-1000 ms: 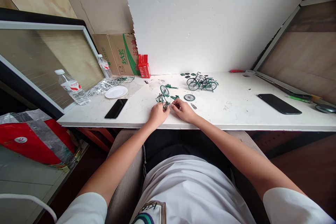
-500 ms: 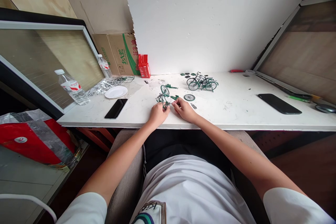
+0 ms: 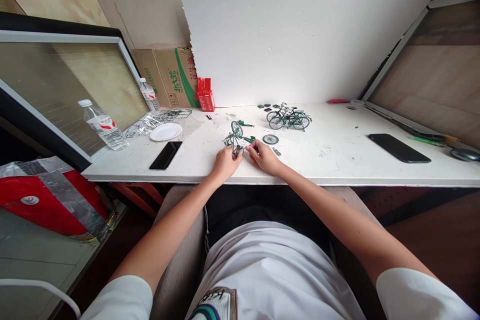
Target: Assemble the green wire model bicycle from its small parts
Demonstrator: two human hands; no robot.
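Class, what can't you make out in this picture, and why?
All in the head view:
Part of the green bicycle frame: covered by the left hand.
What, if anything, the right hand pinches: too small.
Parts of the standing bicycles: they overlap.
The white cable: cut off by the picture's edges.

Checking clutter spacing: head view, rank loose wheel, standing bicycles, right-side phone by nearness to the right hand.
1. Loose wheel: just beyond the right hand.
2. Standing bicycles: farther back, slightly right.
3. Right-side phone: well off to the right.
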